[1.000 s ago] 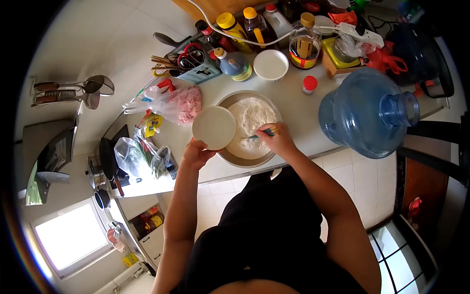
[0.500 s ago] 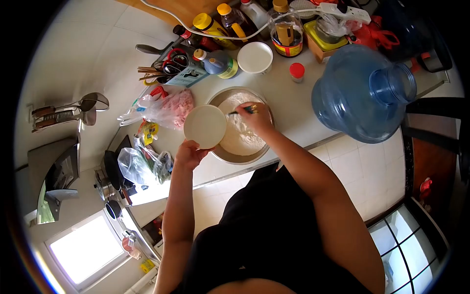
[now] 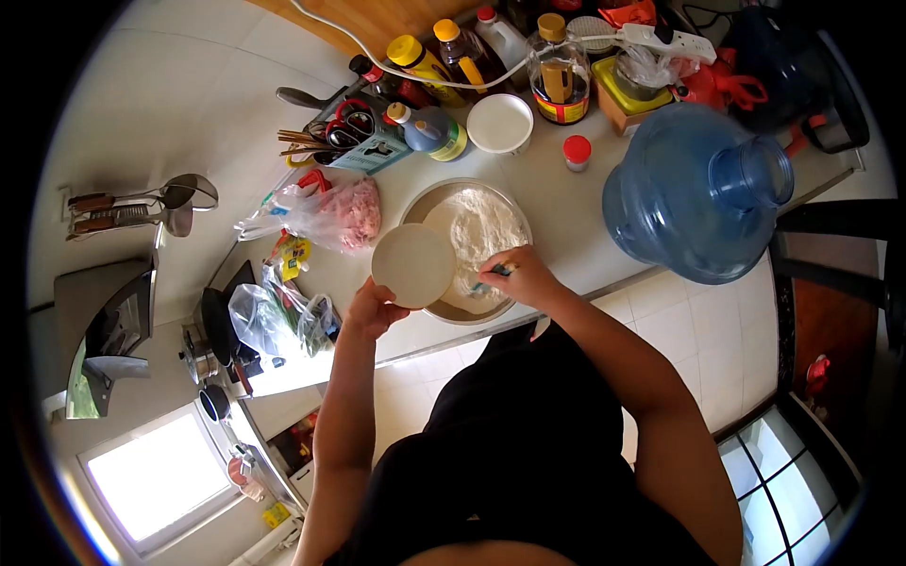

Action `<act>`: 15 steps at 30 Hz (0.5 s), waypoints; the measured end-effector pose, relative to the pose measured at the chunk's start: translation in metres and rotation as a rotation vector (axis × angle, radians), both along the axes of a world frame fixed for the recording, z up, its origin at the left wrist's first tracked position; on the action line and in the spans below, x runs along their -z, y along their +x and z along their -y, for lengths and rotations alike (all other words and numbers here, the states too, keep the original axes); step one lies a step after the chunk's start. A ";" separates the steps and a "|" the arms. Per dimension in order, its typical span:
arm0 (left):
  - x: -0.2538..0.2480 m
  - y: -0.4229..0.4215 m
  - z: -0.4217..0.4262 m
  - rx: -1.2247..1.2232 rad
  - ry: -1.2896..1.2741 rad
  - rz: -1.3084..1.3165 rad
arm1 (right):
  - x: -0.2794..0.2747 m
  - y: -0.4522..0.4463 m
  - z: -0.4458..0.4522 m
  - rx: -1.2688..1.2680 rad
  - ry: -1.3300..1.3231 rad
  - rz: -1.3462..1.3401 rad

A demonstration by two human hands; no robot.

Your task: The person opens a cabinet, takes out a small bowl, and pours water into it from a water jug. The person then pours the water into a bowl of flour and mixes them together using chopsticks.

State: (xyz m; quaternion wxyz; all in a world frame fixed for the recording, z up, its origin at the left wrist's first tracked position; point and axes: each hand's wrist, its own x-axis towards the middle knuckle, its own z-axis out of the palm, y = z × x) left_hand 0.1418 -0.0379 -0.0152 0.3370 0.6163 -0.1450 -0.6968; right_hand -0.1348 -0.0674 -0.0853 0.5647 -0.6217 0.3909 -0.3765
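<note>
A wide metal basin [image 3: 521, 213] of white flour [image 3: 483, 224] stands on the counter in front of me. My left hand [image 3: 375, 307] grips a pale round bowl [image 3: 412, 266] by its near edge, over the basin's left rim. The bowl's contents, if any, cannot be made out. Inside the near right part of the basin, my right hand [image 3: 525, 276] is closed round chopsticks [image 3: 503, 269], dark with a patterned end. Their tips are down in the flour, which looks ridged and partly clumped.
A bag of pink minced meat [image 3: 354, 212] lies left of the basin. Behind stand a white tub [image 3: 500, 124], a red-capped jar [image 3: 577, 153] and several sauce bottles [image 3: 429, 130]. A large blue water jug [image 3: 689, 203] lies on the right. A white cable [image 3: 406, 68] crosses the back.
My right hand has moved with the chopsticks from the basin's far middle toward its near right side. The bowl in my left hand has shifted slightly right and nearer. The view has tilted a little.
</note>
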 end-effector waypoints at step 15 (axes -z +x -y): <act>0.002 -0.021 0.010 -0.042 -0.001 0.122 | 0.010 0.029 0.060 0.544 -0.028 0.089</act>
